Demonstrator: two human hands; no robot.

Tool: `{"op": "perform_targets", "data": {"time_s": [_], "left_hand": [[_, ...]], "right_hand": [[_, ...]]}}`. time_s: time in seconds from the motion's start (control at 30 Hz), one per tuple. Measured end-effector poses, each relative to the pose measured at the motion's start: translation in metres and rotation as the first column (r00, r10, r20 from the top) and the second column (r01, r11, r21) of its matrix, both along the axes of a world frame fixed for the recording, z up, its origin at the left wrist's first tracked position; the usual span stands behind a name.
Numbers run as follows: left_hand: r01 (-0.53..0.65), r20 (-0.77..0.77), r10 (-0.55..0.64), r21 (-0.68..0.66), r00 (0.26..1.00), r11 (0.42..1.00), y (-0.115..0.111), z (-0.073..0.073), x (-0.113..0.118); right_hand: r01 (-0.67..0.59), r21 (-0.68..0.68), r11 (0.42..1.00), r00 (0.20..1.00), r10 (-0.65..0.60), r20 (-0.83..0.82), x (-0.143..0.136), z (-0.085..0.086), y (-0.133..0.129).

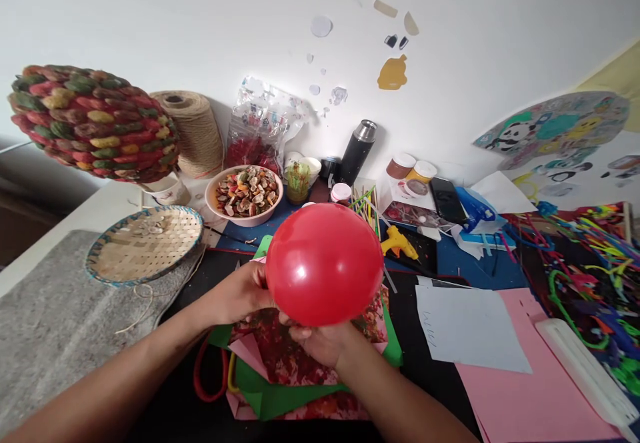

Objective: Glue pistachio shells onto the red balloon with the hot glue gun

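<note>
An inflated red balloon [325,263] is held up in front of me, above the middle of the table. My left hand [245,293] grips its lower left side, with some fingertips hidden behind it. From underneath, my right hand [323,343] holds the balloon with curled fingers, partly covered by it. Below both hands lie green sheets [280,389] and painted red-and-pink paper [300,356] with folded corners. Beside the paper's left edge are a red loop [210,369] and a yellow loop [232,371], perhaps handles.
At left are a large shell-covered egg shape [95,123], a twine spool [190,129] and a woven basket [145,246]. A shell-filled bowl [210,196], black flask [357,153] and yellow glue gun [400,243] sit behind. Pink paper [500,396] and colourful pipe cleaners [595,283] lie right.
</note>
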State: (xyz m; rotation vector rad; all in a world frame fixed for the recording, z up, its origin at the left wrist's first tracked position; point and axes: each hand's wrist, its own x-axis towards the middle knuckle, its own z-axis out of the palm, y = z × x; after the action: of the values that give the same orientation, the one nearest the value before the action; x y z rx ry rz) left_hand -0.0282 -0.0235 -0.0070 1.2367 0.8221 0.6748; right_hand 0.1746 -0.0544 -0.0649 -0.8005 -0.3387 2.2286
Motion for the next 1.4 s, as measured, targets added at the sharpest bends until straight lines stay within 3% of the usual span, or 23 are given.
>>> {"op": "perform_targets", "data": {"time_s": [0.13, 0.37, 0.77, 1.0, 1.17, 1.4], "left_hand": [[-0.152, -0.093, 0.139, -0.15, 0.986, 0.977, -0.001, -0.015, -0.003], [-0.312, -0.152, 0.304, -0.032, 0.94, 0.949, -0.005, -0.02, -0.003], [-0.303, -0.118, 0.288, -0.139, 0.95, 0.943, -0.002, -0.018, 0.001], [-0.246, -0.093, 0.24, -0.058, 0.966, 0.968, -0.006, -0.019, 0.003], [-0.279, -0.029, 0.279, 0.008, 0.96, 0.96, -0.01, -0.022, 0.003], [-0.271, 0.154, 0.301, -0.189, 0.941, 0.944, -0.015, -0.027, 0.01]], "right_hand": [[0.012, -0.062, 0.998, 1.0, -0.012, -0.004, -0.011, 0.0, 0.007], [0.078, -0.063, 0.995, 0.996, -0.076, 0.035, -0.021, 0.008, 0.01], [0.064, 0.008, 0.998, 0.997, -0.064, 0.052, -0.015, 0.014, 0.004], [0.141, 0.044, 0.989, 0.987, -0.144, 0.069, -0.025, 0.011, 0.002], [0.11, 0.078, 0.991, 0.992, -0.115, 0.056, -0.025, 0.014, 0.005], [0.122, 0.094, 0.988, 0.99, -0.128, 0.058, -0.021, 0.014, 0.007]]}}
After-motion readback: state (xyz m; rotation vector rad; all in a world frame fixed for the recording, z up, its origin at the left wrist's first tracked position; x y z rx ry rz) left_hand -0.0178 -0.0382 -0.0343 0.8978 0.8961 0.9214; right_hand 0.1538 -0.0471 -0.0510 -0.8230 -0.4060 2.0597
